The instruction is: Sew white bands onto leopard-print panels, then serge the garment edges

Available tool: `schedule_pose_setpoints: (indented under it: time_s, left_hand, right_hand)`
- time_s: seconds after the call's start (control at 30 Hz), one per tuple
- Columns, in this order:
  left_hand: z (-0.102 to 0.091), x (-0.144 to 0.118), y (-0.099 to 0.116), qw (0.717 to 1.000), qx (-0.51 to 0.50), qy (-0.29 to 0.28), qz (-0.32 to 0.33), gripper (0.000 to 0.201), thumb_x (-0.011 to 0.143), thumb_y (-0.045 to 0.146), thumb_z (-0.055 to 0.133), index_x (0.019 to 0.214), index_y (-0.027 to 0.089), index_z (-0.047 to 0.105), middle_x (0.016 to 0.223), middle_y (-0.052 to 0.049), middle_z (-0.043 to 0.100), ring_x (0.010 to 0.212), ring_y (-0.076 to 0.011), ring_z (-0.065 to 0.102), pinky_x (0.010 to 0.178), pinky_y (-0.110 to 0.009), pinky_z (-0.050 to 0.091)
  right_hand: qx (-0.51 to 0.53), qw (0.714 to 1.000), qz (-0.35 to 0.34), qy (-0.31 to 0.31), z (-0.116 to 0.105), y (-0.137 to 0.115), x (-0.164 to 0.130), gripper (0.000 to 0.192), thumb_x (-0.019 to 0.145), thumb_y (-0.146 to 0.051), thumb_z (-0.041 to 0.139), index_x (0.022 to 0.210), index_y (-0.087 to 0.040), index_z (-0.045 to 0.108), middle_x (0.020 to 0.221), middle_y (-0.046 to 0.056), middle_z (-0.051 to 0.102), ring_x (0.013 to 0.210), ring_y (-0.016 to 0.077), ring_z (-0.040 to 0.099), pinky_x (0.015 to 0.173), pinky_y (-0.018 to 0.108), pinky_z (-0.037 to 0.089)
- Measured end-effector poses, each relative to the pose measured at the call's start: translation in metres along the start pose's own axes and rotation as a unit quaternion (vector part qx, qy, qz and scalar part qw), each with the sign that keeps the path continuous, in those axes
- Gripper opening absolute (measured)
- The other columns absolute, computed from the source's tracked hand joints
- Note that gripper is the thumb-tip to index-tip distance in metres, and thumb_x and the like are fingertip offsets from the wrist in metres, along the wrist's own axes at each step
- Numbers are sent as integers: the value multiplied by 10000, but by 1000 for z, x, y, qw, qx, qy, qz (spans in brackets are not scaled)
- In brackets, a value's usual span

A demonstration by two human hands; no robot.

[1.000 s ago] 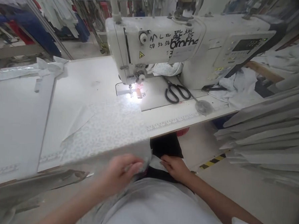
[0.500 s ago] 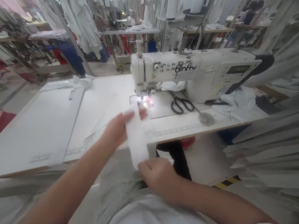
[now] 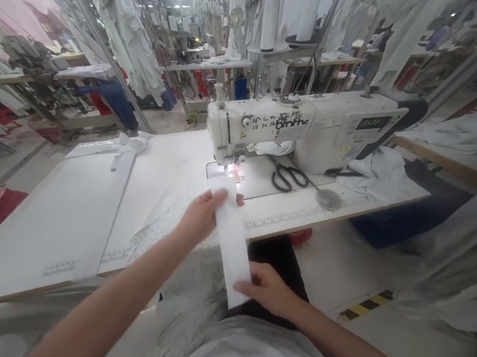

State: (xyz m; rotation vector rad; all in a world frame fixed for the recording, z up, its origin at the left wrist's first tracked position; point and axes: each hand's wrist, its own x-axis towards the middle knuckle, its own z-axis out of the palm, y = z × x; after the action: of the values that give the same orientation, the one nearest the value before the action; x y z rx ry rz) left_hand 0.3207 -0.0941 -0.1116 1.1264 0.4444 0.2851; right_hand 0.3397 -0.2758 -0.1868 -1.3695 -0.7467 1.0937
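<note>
A long white fabric strip point(image 3: 232, 238) stretches between my two hands, from the table edge down toward my lap. My left hand point(image 3: 199, 216) pinches its far end just short of the lit needle area of the white sewing machine point(image 3: 305, 126). My right hand point(image 3: 268, 289) grips its near end below the table edge. A patterned pale cloth point(image 3: 162, 217) lies on the table under my left hand and hangs into my lap.
Black scissors point(image 3: 289, 176) and a round metal disc point(image 3: 328, 198) lie on the machine bed to the right. Crumpled white cloth point(image 3: 378, 172) is piled at the table's right end. The white table point(image 3: 61, 206) extends left. Garment racks and other workstations fill the background.
My hands rose from my lap with the white strip. My left hand carried its far end up toward the needle while my right hand drew the near end taut. The camera tilted up.
</note>
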Motion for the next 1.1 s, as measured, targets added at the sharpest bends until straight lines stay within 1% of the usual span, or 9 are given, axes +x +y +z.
schedule_pose_setpoints:
  time_s: [0.1, 0.2, 0.3, 0.4, 0.47, 0.63, 0.8, 0.93, 1.1]
  left_hand:
    - [-24, 34, 8, 988, 147, 9, 54, 295, 748, 350, 624, 938, 125, 623, 989, -105, 654, 894, -201, 614, 805, -345, 497]
    - [-39, 55, 5, 956, 284, 28, 71, 323, 775, 389, 552, 949, 124, 612, 935, -100, 648, 808, -191, 612, 722, -344, 494]
    - [-44, 72, 1, 922, 374, 48, 89, 276, 792, 374, 503, 927, 150, 592, 822, -56, 623, 700, -166, 572, 631, -314, 452]
    - [-44, 90, 1, 871, 471, 66, 122, 199, 791, 339, 480, 772, 165, 574, 678, -23, 551, 638, -162, 507, 611, -301, 392]
    - [-44, 101, 2, 838, 521, 69, 148, 159, 767, 301, 501, 681, 173, 538, 680, -25, 531, 676, -173, 494, 651, -302, 376]
    - [-44, 105, -7, 778, 597, 66, 183, 105, 775, 257, 479, 725, 176, 522, 798, -48, 546, 798, -198, 499, 736, -313, 374]
    - [-48, 88, -16, 760, 625, 40, 171, 172, 835, 273, 395, 761, 185, 523, 835, -40, 564, 796, -186, 515, 698, -301, 384]
    - [-50, 91, -12, 759, 633, 54, 145, 144, 817, 272, 423, 748, 191, 520, 772, -16, 561, 680, -157, 502, 599, -272, 358]
    - [-49, 98, -9, 771, 620, 77, 123, 135, 796, 285, 455, 763, 196, 552, 708, 0, 557, 623, -140, 482, 560, -256, 340]
  right_hand:
    - [-9, 1000, 16, 9, -6, 15, -12, 255, 772, -386, 591, 789, -132, 603, 687, -1, 566, 623, 129, 495, 578, 247, 393]
    - [-109, 992, 10, 55, -11, 34, -15, 249, 822, -360, 523, 727, -141, 595, 650, 0, 537, 615, 139, 489, 571, 256, 409]
    - [-249, 957, -58, 138, -14, 47, -3, 277, 838, -297, 492, 613, -154, 567, 687, 29, 508, 698, 175, 506, 626, 294, 445]
    - [-316, 917, -139, 198, -18, 51, 17, 220, 828, -252, 503, 662, -168, 621, 958, 92, 530, 930, 229, 499, 765, 354, 458]
    - [-323, 913, -160, 190, -21, 50, 27, 189, 830, -237, 504, 718, -177, 643, 1017, 92, 536, 965, 228, 500, 799, 358, 454]
    - [-265, 955, -117, 71, -24, 56, 26, 205, 848, -256, 496, 702, -169, 611, 713, 16, 568, 688, 155, 545, 642, 259, 441]
    - [-235, 968, -88, -1, -23, 74, 10, 301, 852, -336, 473, 634, -158, 579, 658, 14, 553, 629, 145, 521, 590, 246, 407]
    - [-225, 971, -82, 2, -24, 80, 12, 348, 881, -370, 406, 645, -165, 558, 671, 19, 546, 643, 148, 513, 606, 254, 399]
    - [-212, 975, -64, 8, -26, 79, 19, 347, 876, -361, 425, 609, -165, 525, 661, 10, 529, 642, 142, 508, 595, 246, 383]
